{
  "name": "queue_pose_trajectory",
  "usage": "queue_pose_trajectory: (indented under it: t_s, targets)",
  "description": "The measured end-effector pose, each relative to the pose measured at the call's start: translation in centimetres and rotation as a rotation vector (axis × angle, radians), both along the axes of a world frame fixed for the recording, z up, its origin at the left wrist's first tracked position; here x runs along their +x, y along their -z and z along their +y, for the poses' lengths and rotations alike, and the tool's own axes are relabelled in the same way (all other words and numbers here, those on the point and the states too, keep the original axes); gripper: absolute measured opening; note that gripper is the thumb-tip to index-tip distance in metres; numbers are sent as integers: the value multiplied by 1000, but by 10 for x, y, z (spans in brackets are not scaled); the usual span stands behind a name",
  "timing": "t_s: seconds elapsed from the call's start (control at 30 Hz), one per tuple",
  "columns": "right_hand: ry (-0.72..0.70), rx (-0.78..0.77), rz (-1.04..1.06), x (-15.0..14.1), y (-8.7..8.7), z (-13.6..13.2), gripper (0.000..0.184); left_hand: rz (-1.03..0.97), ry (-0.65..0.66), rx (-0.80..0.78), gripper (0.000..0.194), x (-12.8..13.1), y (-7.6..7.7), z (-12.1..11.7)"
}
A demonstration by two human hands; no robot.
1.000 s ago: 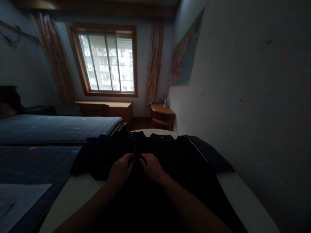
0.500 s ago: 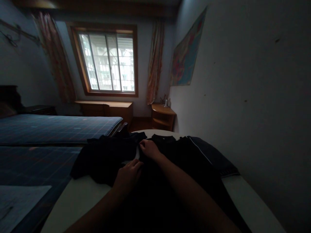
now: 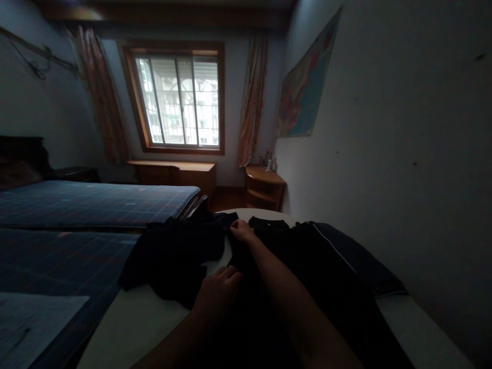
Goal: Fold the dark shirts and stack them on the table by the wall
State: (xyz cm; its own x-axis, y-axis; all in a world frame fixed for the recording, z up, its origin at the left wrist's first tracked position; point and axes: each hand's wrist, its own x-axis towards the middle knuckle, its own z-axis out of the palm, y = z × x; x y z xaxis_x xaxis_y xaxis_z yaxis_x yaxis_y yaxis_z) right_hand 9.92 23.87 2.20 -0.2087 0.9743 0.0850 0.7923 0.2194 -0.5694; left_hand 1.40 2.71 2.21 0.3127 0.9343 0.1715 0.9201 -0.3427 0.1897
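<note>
A black T-shirt (image 3: 284,256) lies spread over a pale table (image 3: 126,328), its collar (image 3: 269,224) at the far side. My right hand (image 3: 242,231) pinches the shirt's left side near the far end. Closer to me, my left hand (image 3: 218,288) has its fingers curled onto the same edge; the fingertips are partly lost in the dark cloth. Left of both hands is a crumpled dark garment (image 3: 172,256), separated from the shirt by a strip of pale tabletop. On the right, dark blue cloth with a white stripe (image 3: 357,256) lies against the shirt.
Left of the table stands a bed with a blue checked mattress (image 3: 115,202), and a pale sheet (image 3: 38,323) lies on its near part. A wall (image 3: 423,215) rises close on the right. A desk (image 3: 192,166) and corner shelf (image 3: 265,177) stand beyond.
The view has turned slightly left, so everything sits further right. The pale gap between the shirt and the crumpled garment looks wider. Both hands keep their places on the shirt's edge.
</note>
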Motion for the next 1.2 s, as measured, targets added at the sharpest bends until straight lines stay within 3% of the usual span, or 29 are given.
queue_pose_trajectory:
  t_s: [0.23, 0.4, 0.57, 0.63, 0.87, 1.07, 1.2]
  targets:
    - [-74, 91, 80, 0, 13, 14, 46, 7, -8, 13, 28, 0, 0, 0]
    - [-132, 123, -27, 5, 17, 3, 41, 7, -8, 33, 27, 1, 3, -1]
    - [-123, 154, -111, 9, 11, -11, 33, 10, -44, 2, 27, 3, -5, -3]
    - [-82, 154, -141, 13, 5, -15, 27, 6, -73, -6, 30, 3, -9, -3]
    - [60, 55, -276, 35, -10, -36, 39, 6, -254, 6, 37, -14, -13, 1]
    - [36, -30, -392, 52, -6, -55, 27, -49, -385, 4, 30, -34, -6, 8]
    - [15, -14, -415, 58, -10, -59, 22, -96, -389, 23, 27, -36, -6, 9]
